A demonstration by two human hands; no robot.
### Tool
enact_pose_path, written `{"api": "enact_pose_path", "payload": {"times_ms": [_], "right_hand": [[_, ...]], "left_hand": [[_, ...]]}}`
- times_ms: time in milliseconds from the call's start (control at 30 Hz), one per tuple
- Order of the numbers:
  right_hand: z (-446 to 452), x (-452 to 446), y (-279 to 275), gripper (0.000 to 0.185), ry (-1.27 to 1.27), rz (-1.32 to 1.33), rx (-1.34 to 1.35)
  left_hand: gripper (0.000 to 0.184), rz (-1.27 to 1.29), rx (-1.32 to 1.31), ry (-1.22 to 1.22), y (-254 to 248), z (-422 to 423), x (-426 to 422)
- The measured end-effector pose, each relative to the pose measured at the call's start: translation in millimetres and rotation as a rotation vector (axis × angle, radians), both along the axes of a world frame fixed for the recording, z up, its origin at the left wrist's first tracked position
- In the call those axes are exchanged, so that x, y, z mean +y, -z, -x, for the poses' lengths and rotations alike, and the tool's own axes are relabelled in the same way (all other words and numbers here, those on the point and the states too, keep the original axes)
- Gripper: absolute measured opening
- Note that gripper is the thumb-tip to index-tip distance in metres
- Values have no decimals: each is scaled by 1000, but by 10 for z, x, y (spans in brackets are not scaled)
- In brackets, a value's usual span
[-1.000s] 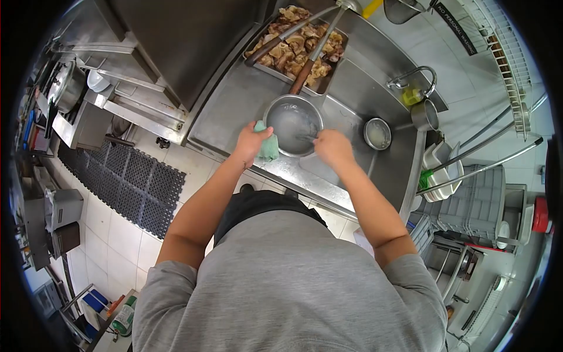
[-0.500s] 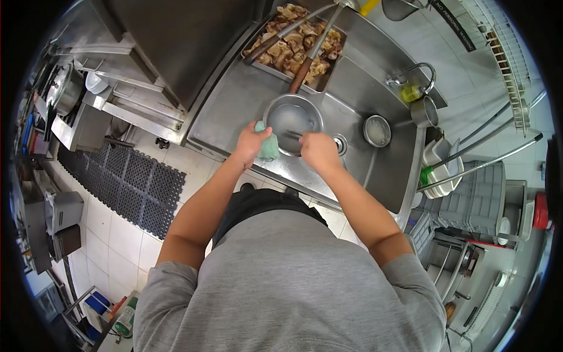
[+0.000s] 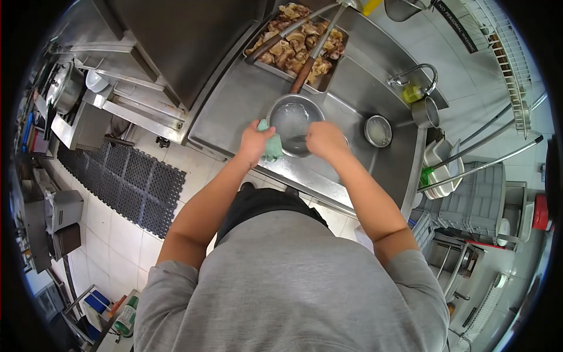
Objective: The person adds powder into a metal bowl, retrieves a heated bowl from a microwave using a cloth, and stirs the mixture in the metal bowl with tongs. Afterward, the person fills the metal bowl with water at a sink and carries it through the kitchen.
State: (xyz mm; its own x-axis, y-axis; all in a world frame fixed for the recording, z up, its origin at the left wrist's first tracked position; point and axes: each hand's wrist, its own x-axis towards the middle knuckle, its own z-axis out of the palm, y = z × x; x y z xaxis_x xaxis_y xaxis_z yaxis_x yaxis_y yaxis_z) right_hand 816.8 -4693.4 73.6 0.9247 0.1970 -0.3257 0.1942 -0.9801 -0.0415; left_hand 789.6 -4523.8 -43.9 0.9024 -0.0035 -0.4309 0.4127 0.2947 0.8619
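A round metal pot with cloudy liquid in it sits on the steel counter, beside the sink. My left hand grips a green cloth against the pot's left rim. At the pot's right side, my right hand is closed round the end of a metal utensil that dips into the liquid; its tip cannot be made out. Behind the pot stands a tray of browned meat pieces, with two wooden-handled tools lying across it.
A small metal bowl rests in the sink. Near the faucet are a yellow-green item and a metal pot. White containers stand right of the sink. A black mat lies on the floor at left.
My right hand moved left over the pot with the utensil, then back a little to the right. The pot and my left hand with the cloth have shifted slightly right.
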Motion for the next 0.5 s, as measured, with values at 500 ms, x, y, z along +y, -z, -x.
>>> {"api": "enact_pose_path", "payload": {"times_ms": [500], "right_hand": [[-51,22,3,19,-115,24,-20]], "left_hand": [[61,-129,19,7,-108,-9,-42]]}}
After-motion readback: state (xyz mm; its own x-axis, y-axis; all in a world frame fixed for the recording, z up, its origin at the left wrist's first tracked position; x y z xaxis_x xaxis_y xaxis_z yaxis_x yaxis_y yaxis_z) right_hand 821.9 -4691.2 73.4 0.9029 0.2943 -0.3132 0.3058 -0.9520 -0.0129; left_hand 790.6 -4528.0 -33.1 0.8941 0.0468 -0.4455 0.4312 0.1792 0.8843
